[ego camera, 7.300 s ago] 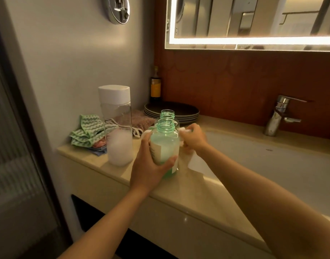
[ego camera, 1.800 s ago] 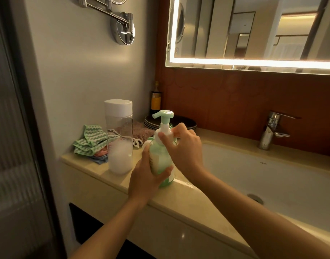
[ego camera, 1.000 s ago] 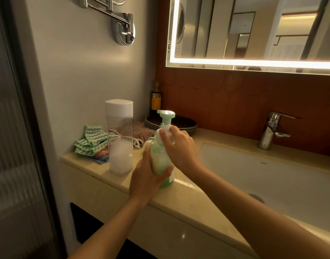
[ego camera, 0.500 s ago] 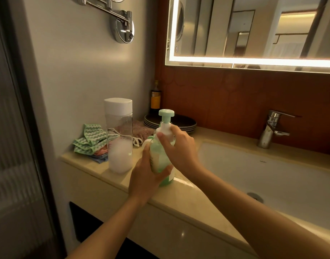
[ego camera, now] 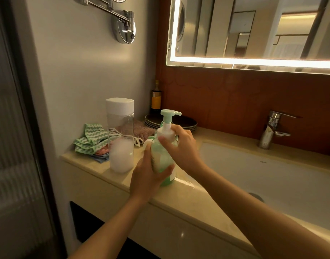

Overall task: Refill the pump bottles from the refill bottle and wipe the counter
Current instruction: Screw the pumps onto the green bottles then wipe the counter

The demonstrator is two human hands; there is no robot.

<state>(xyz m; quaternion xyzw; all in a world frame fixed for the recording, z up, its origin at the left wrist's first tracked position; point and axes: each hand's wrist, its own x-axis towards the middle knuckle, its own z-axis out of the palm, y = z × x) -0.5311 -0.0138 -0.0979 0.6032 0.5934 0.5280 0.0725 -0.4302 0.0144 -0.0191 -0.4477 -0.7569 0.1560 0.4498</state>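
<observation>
A green pump bottle (ego camera: 161, 157) stands upright on the beige counter (ego camera: 181, 195), its green pump head (ego camera: 169, 114) pointing right. My left hand (ego camera: 148, 176) grips the bottle's body from the front. My right hand (ego camera: 181, 148) curls round the white collar under the pump. A second green bottle stands right behind it, almost wholly hidden. The clear refill bottle (ego camera: 120, 135) with a white cap stands to the left, with white foamy liquid in its lower part.
Green zigzag cloths (ego camera: 91, 141) and a brown towel (ego camera: 142, 130) lie at the counter's back left. Dark stacked plates (ego camera: 186, 123) and a small dark bottle (ego camera: 156, 98) sit in the corner. The white sink (ego camera: 269, 176) and chrome tap (ego camera: 270, 129) are on the right.
Seven seconds ago both green bottles stood open without pumps. The pump now sits on the front bottle, and its head has turned under my right hand over the last second.
</observation>
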